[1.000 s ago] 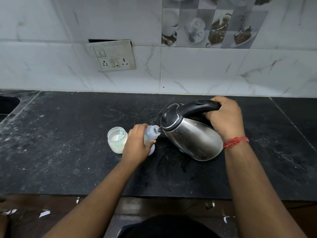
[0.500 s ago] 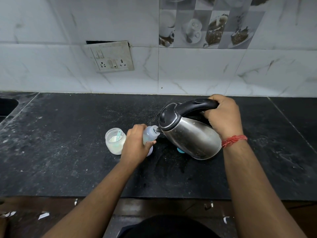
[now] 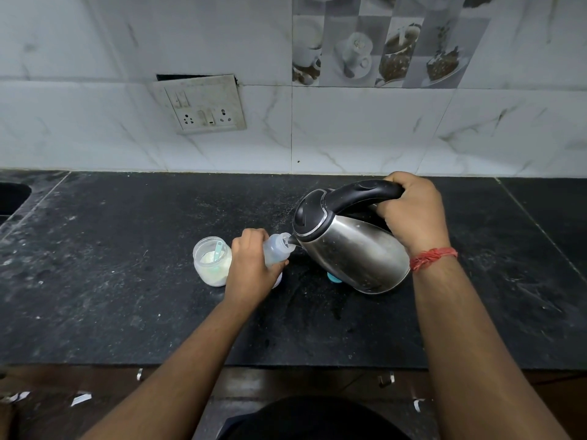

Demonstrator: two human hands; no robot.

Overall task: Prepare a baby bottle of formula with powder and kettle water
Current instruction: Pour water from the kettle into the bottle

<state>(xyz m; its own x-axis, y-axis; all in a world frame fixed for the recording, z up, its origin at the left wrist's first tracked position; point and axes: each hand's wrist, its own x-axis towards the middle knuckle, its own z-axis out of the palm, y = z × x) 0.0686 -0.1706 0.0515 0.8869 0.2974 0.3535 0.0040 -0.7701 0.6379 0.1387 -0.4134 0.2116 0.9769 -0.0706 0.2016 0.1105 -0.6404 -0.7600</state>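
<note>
A steel kettle (image 3: 352, 249) is gripped by its black handle in the right hand (image 3: 413, 214) and tilted, spout at the mouth of the baby bottle (image 3: 276, 250), which is clasped by the left hand (image 3: 251, 265) near the counter (image 3: 127, 281) centre. A powder jar (image 3: 211, 260) stands just left.

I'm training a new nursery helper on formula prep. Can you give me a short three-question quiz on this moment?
1. True or false: the kettle stands upright on the counter.
2. Which hand holds the baby bottle? A) left hand B) right hand C) neither
3. Fill in: the small scoop sits inside the ___.

Key:
1. False: the right hand grips its handle and tips the spout to the bottle's mouth.
2. A: the left hand grips it, tilted toward the kettle.
3. The powder jar, just left of the left hand.
</note>
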